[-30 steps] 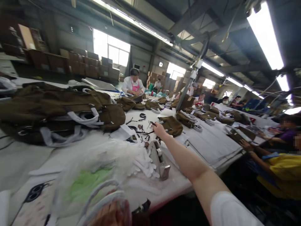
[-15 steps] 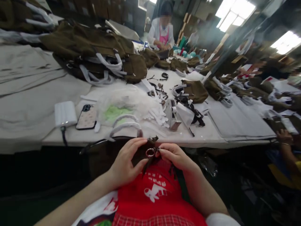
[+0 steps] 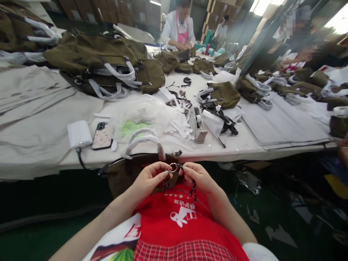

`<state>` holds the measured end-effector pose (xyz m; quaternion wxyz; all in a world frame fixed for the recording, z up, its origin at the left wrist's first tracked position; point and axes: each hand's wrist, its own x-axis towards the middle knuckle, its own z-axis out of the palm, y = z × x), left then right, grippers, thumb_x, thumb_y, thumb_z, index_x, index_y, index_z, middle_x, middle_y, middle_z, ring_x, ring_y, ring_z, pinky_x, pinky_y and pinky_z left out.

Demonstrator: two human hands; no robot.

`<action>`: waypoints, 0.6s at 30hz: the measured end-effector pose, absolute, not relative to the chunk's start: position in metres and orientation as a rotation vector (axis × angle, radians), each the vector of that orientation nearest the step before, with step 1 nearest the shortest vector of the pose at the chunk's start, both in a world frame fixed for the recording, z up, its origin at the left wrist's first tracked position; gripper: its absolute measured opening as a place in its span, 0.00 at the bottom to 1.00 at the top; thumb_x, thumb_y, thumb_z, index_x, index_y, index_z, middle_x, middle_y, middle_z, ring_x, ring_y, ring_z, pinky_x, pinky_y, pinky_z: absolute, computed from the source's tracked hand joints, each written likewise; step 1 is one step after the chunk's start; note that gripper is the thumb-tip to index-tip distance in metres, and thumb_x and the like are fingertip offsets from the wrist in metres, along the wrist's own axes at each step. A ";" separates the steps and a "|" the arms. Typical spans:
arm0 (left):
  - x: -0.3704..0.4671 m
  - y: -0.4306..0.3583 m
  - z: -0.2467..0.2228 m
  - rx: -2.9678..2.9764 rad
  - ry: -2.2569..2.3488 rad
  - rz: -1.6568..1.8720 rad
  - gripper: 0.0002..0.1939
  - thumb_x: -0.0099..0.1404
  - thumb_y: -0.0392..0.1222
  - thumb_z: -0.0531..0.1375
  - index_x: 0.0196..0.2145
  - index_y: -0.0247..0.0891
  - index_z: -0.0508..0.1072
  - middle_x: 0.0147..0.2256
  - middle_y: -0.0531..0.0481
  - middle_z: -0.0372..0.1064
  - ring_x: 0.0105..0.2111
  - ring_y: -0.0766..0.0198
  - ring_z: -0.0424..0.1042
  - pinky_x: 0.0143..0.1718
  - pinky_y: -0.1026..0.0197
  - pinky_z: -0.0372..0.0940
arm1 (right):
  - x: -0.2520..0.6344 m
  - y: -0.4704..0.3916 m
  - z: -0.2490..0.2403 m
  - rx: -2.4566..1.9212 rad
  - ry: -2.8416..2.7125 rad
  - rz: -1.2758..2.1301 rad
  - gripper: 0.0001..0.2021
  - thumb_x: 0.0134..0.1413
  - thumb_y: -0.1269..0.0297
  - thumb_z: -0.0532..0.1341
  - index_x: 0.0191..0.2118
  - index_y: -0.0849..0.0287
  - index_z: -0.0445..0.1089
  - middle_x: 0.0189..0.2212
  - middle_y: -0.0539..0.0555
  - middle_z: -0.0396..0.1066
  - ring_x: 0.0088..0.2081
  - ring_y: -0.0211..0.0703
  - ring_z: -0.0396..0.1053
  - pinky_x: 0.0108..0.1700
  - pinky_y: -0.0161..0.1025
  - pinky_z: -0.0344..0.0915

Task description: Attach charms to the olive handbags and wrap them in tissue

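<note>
In front of the red apron, my left hand (image 3: 153, 177) pinches the left side of a metal ring (image 3: 173, 168). A small leopard-patterned piece (image 3: 163, 185) hangs below its fingers. My right hand (image 3: 199, 177) is closed on a black cord (image 3: 193, 190) at the ring's other side, and the cord's ends dangle beneath it. How the cord joins the ring is too small to tell. Behind my left hand is an olive-brown handbag (image 3: 119, 177) with wrapped white handles (image 3: 144, 139), against the table edge. My fingers partly hide the bag.
On the white table (image 3: 231, 154) are a phone (image 3: 102, 136), a white power bank (image 3: 79, 134) with a cable, clear plastic bags (image 3: 146, 110), a tape dispenser (image 3: 199, 125) and black cords (image 3: 228, 127). Olive bags (image 3: 106, 54) are piled behind. A co-worker (image 3: 179, 29) stands across the table.
My left hand has moved from the bag's edge to the ring, and the leopard-patterned piece now shows under it. The ring has risen slightly; my right hand still grips the cord.
</note>
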<state>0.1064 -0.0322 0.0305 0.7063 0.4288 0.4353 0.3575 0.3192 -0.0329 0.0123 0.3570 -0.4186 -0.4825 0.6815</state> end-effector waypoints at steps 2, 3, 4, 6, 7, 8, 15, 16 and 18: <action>0.105 -0.030 0.030 0.937 0.987 0.814 0.17 0.56 0.52 0.67 0.36 0.35 0.73 0.30 0.49 0.74 0.31 0.64 0.72 0.36 0.61 0.66 | 0.319 -0.032 0.011 -1.095 -1.302 1.743 0.18 0.60 0.49 0.58 0.33 0.61 0.71 0.14 0.43 0.56 0.17 0.31 0.50 0.22 0.32 0.46; 0.104 -0.029 0.030 0.937 0.987 0.824 0.17 0.56 0.52 0.67 0.35 0.35 0.73 0.30 0.49 0.74 0.30 0.64 0.71 0.35 0.62 0.66 | 0.318 -0.032 0.011 -1.109 -1.351 1.727 0.18 0.61 0.50 0.58 0.34 0.61 0.71 0.15 0.44 0.57 0.18 0.32 0.52 0.23 0.32 0.48; 0.104 -0.028 0.029 0.938 0.986 0.832 0.17 0.56 0.52 0.67 0.34 0.35 0.73 0.29 0.49 0.74 0.30 0.65 0.71 0.34 0.63 0.66 | 0.318 -0.031 0.012 -1.123 -1.419 1.694 0.17 0.61 0.51 0.57 0.34 0.61 0.72 0.17 0.45 0.60 0.19 0.33 0.55 0.24 0.33 0.51; 0.103 -0.026 0.028 0.947 0.982 0.839 0.16 0.57 0.52 0.67 0.33 0.35 0.73 0.28 0.50 0.73 0.29 0.66 0.70 0.33 0.64 0.65 | 0.315 -0.031 0.015 -1.142 -1.583 1.528 0.13 0.61 0.55 0.58 0.36 0.59 0.74 0.25 0.50 0.68 0.27 0.37 0.64 0.31 0.35 0.60; 0.104 -0.025 0.028 0.954 0.987 0.840 0.16 0.57 0.51 0.66 0.33 0.35 0.73 0.28 0.50 0.73 0.29 0.66 0.70 0.33 0.64 0.65 | 0.313 -0.030 0.017 -1.155 -1.644 1.391 0.10 0.60 0.58 0.60 0.38 0.58 0.75 0.31 0.53 0.71 0.33 0.40 0.67 0.36 0.37 0.63; 0.105 -0.025 0.028 0.967 0.997 0.840 0.15 0.57 0.51 0.66 0.33 0.35 0.73 0.28 0.51 0.73 0.29 0.66 0.70 0.33 0.64 0.65 | 0.311 -0.030 0.019 -1.170 -1.674 1.242 0.08 0.58 0.60 0.61 0.39 0.57 0.75 0.35 0.54 0.72 0.37 0.43 0.68 0.40 0.39 0.64; 0.126 -0.032 0.023 1.503 1.203 0.918 0.08 0.63 0.44 0.59 0.37 0.38 0.74 0.35 0.48 0.76 0.35 0.60 0.74 0.39 0.59 0.69 | 0.294 -0.036 0.018 -1.246 -1.595 0.945 0.10 0.58 0.62 0.61 0.44 0.55 0.75 0.35 0.55 0.75 0.36 0.45 0.71 0.40 0.41 0.68; 0.129 -0.033 0.023 1.594 1.215 0.923 0.07 0.64 0.42 0.58 0.37 0.39 0.75 0.36 0.48 0.76 0.37 0.60 0.74 0.42 0.59 0.69 | 0.293 -0.037 0.017 -1.256 -1.581 0.945 0.10 0.59 0.62 0.61 0.44 0.55 0.75 0.36 0.56 0.75 0.37 0.46 0.71 0.41 0.41 0.68; 0.132 -0.033 0.023 1.712 1.236 0.914 0.08 0.64 0.41 0.58 0.39 0.40 0.75 0.38 0.48 0.77 0.38 0.59 0.75 0.44 0.58 0.68 | 0.294 -0.039 0.016 -1.278 -1.553 0.940 0.08 0.59 0.62 0.61 0.41 0.55 0.76 0.37 0.56 0.76 0.37 0.46 0.72 0.41 0.41 0.68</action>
